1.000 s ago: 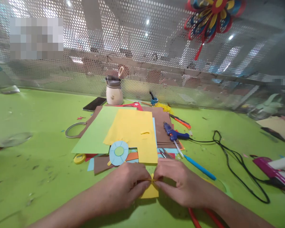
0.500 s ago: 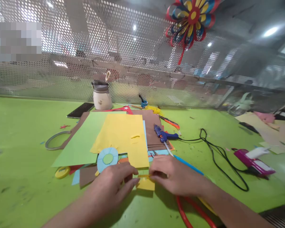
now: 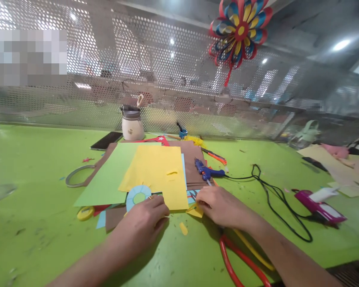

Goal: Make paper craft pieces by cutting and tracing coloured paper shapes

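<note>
My right hand (image 3: pixel 217 205), fingers closed, pinches a small piece of yellow paper (image 3: pixel 195 210) beside the stack's front edge. My left hand (image 3: pixel 146 217) rests low over the table with loosely curled fingers and a gap between thumb and forefinger; no held thing shows there. Just behind it lies a light blue paper ring (image 3: pixel 137 195), partly covered by the hand. A loose yellow paper scrap (image 3: pixel 183 228) lies on the green table between my hands. Beyond them is a large yellow sheet (image 3: pixel 155 163) on top of a green sheet (image 3: pixel 107 171).
A blue glue gun (image 3: pixel 208 171) lies on brown sheets, its black cord running right. Red-handled tool (image 3: pixel 230 259) and yellow handle lie under my right forearm. A phone (image 3: pixel 106 140), white jug (image 3: pixel 133 125), yellow tape roll (image 3: pixel 85 213) and magenta device (image 3: pixel 320 205) surround the papers.
My right hand has moved slightly right and away with the yellow paper. My left hand has come off that paper and moved a little left. A yellow scrap now lies between them.
</note>
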Motion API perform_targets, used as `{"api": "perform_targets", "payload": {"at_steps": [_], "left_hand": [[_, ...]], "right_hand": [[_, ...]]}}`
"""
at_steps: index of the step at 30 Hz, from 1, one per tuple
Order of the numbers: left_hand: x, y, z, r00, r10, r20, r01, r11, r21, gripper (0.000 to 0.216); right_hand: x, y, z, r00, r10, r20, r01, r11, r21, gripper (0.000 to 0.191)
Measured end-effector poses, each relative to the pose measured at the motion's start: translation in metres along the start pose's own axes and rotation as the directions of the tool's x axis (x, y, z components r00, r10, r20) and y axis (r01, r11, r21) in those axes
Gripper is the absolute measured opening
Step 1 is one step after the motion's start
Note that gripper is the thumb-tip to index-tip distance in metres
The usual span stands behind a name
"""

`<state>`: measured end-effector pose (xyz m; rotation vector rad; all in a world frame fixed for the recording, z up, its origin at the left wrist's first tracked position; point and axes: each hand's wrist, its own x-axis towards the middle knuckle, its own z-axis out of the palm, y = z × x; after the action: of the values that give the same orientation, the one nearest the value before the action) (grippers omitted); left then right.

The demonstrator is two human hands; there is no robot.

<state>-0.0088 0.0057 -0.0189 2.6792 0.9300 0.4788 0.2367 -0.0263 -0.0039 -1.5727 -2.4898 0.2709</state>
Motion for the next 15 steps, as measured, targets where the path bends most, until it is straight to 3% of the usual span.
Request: {"api": "perform_targets", "payload": {"at_steps": [8, 10, 15], "left_hand": [[0.000, -0.001, 0.002, 1.000, 0.022, 0.000, -0.022, 1.000, -0.008, 0.022], [-0.001, -0.001, 0.003, 1.000, 0.023, 0.002, -0.023, 1.000, -0.018, 0.023], [-0.002, 0.000, 0.006, 0.998, 0.029, 0.051, -0.031, 0.999, 0.038, 0.026]], "right_hand": [[0.003, -0.007, 0.010, 0.999, 0.038, -0.021, -0.037, 0.999, 0.006, 0.012], [0.002, -0.007, 0.008, 0.999, 0.044, -0.017, -0.043, 0.998, 0.042, 0.004], [-0.002, -0.009, -0.005, 0.995, 0.077, -0.067, -0.067, 0.988, 0.138, 0.007]]}}
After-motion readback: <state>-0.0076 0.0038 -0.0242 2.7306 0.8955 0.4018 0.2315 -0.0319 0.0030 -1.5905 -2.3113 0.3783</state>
